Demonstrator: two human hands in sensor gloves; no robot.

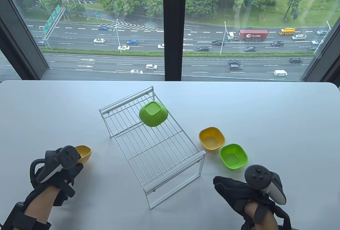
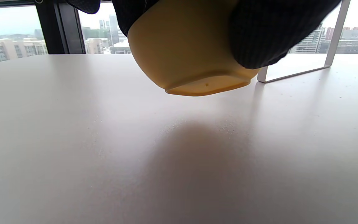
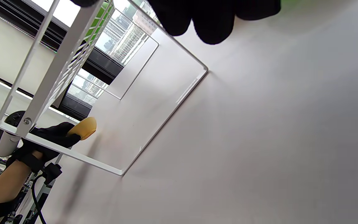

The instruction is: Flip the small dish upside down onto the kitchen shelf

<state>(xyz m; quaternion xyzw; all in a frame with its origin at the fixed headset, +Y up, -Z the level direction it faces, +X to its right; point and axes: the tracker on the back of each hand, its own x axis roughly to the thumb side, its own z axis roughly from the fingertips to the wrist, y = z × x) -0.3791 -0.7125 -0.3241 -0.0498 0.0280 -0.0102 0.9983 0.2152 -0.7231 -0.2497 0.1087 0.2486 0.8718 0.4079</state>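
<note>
My left hand point(image 1: 66, 166) grips a small yellow dish point(image 1: 84, 154) at the table's left and holds it upright a little above the tabletop; in the left wrist view the dish point(image 2: 191, 53) hangs clear of the table with its shadow beneath. The white wire kitchen shelf point(image 1: 151, 145) stands in the middle. A green dish point(image 1: 153, 113) lies upside down on its far end. My right hand point(image 1: 239, 190) is empty at the front right, fingers spread low over the table.
A yellow dish point(image 1: 212, 138) and a green dish point(image 1: 233, 156) sit upright on the table right of the shelf. The shelf's leg frame point(image 3: 154, 124) stands left of my right hand. A window lies beyond the table's far edge.
</note>
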